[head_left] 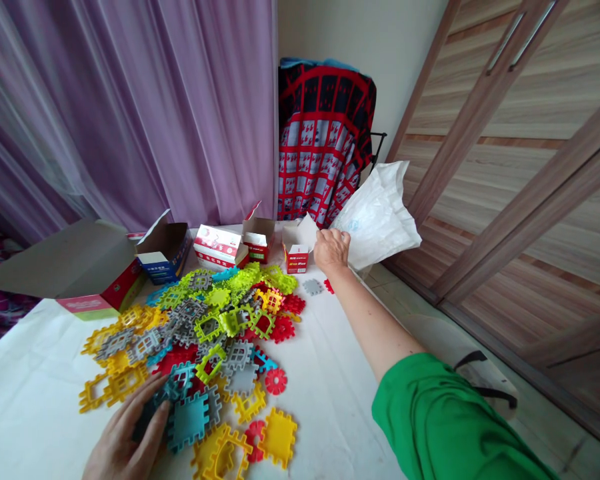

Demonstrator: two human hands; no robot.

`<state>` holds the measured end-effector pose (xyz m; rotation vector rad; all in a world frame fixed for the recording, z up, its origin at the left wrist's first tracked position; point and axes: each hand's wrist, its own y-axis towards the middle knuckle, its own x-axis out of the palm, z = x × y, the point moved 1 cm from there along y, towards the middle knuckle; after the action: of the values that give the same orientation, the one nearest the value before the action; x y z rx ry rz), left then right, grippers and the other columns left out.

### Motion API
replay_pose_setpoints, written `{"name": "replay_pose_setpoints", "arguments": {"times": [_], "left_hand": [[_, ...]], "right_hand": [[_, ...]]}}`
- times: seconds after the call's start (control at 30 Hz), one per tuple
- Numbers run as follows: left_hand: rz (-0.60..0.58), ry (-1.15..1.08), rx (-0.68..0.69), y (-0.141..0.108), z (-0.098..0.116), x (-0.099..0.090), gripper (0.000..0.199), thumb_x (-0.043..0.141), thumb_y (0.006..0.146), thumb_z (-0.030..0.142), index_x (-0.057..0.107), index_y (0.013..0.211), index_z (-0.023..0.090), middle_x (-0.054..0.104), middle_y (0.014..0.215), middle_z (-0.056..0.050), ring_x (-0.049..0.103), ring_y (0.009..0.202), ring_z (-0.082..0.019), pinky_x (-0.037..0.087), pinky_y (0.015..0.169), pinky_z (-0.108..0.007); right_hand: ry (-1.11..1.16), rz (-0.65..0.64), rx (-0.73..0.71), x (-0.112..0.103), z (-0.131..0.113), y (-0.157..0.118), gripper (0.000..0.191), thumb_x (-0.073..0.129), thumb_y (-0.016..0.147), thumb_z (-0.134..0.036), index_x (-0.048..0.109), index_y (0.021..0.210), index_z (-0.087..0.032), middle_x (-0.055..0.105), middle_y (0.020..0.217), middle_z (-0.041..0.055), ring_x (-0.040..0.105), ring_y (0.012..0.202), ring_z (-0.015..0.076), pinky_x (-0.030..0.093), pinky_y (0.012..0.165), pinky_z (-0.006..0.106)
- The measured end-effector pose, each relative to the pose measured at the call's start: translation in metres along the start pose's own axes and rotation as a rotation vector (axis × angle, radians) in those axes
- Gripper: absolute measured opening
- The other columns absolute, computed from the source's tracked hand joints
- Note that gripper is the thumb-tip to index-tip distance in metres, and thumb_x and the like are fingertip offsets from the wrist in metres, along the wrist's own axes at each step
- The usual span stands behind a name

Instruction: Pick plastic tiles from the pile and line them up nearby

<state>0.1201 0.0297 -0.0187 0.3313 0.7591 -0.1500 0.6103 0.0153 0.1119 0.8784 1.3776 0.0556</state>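
Observation:
At the near left, my left hand curls its thumb and fingers around a dark blue building piece, partly hidden by the fingers. Beside it lies a light blue square building piece. A large heap of interlocking plastic pieces in green, grey, yellow, red and blue spreads across the table. My right hand reaches to the far right edge, closed on a white plastic bag that flares out to the right. Its fingertips are hidden from me. A grey piece lies just below that hand.
Along the back stand open cardboard boxes: a large red one, a blue one, a white-and-red one and two small red ones. Behind are a purple curtain and a cloth-covered chair. A wooden wardrobe stands right.

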Motion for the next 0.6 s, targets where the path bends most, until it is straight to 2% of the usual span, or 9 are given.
{"name": "replay_pose_setpoints", "arguments": {"times": [0.13, 0.27, 0.4, 0.6], "left_hand": [[0.013, 0.013, 0.027, 0.0, 0.001, 0.0, 0.06, 0.05, 0.081, 0.072, 0.072, 0.12, 0.033, 0.073, 0.13, -0.003, 0.067, 0.123, -0.031, 0.06, 0.1, -0.044], [0.01, 0.033, 0.065, 0.002, 0.004, 0.0, 0.058, 0.049, 0.083, 0.069, 0.071, 0.122, 0.032, 0.072, 0.131, -0.003, 0.066, 0.125, -0.03, 0.057, 0.104, -0.045], [0.032, 0.041, 0.105, 0.004, 0.003, 0.002, 0.059, 0.049, 0.083, 0.07, 0.073, 0.119, 0.03, 0.074, 0.128, -0.004, 0.069, 0.12, -0.03, 0.058, 0.102, -0.043], [0.059, 0.047, 0.146, 0.005, 0.005, 0.003, 0.059, 0.049, 0.083, 0.071, 0.075, 0.115, 0.029, 0.076, 0.124, -0.005, 0.071, 0.115, -0.029, 0.061, 0.096, -0.04]], "right_hand": [[-0.014, -0.016, -0.035, 0.002, -0.006, -0.01, 0.041, 0.046, 0.096, -0.023, 0.068, 0.131, -0.019, 0.058, 0.145, 0.017, 0.042, 0.131, 0.0336, 0.02, 0.111, 0.053], [0.011, 0.012, -0.023, 0.005, -0.013, -0.033, 0.042, 0.051, 0.096, -0.027, 0.065, 0.135, -0.022, 0.049, 0.156, 0.0157, 0.036, 0.14, 0.0342, 0.022, 0.113, 0.055], [0.041, 0.033, 0.011, 0.007, -0.015, -0.061, 0.041, 0.053, 0.095, -0.026, 0.067, 0.134, -0.022, 0.049, 0.156, 0.0162, 0.039, 0.141, 0.034, 0.026, 0.112, 0.054], [0.079, 0.01, -0.027, 0.005, -0.014, -0.116, 0.029, 0.057, 0.093, -0.022, 0.076, 0.115, -0.025, 0.064, 0.141, 0.0118, 0.05, 0.13, 0.03, 0.031, 0.11, 0.05]]}}
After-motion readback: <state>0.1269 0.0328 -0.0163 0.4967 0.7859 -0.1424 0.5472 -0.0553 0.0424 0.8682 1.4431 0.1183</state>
